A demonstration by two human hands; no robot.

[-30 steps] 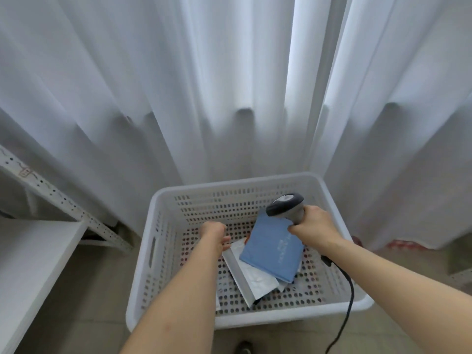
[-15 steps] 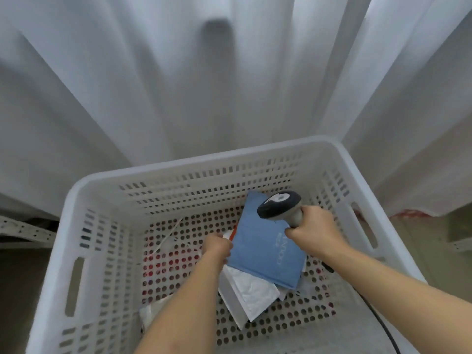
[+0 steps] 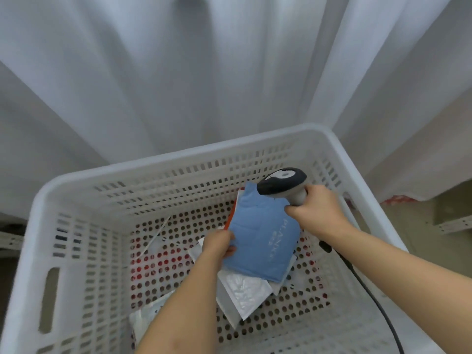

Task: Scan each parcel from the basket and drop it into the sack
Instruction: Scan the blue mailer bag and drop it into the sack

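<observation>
A white perforated basket (image 3: 76, 190) fills the lower view, with a slot handle in its left wall. Inside, low and left of the left hand (image 3: 217, 245), a clear plastic parcel (image 3: 143, 318) lies on the holed floor. The left hand's fingers (image 3: 228, 251) pinch the left edge of a blue parcel (image 3: 263, 238), which sits atop a white padded parcel (image 3: 242, 292); an orange edge shows behind the blue one. White lettering on the blue parcel is too blurred to read surely. Right of it, the right hand (image 3: 316, 213) grips a grey-and-black scanner (image 3: 282, 181) by its handle, head over the parcel's top corner; its black cable (image 3: 367, 290) trails down right. White curtains (image 3: 178, 72) hang behind.
</observation>
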